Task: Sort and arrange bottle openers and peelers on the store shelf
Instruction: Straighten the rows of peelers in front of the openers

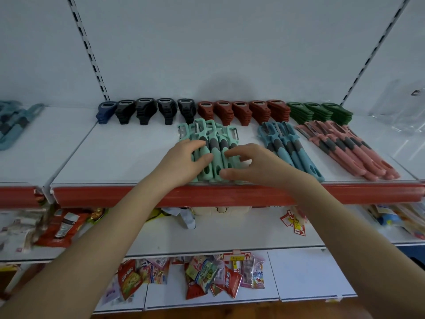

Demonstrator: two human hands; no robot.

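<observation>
While the mint peelers (211,153) lay bunched at the six o'clock edge of the shelf (128,157), handles toward the red rail (138,195), the left hand (184,155) gripped their nine o'clock side, fingers curled over the handles, thumb pressed on top. The right hand (250,164) met them from three o'clock, fingers bent and spread; whether it gripped, I could not tell. Squeezed unevenly, the overlapping bunch might have fanned out, slipped over the rail, or nudged the blue peelers (287,146) at three o'clock. Bottle openers (225,110) lined twelve o'clock.
</observation>
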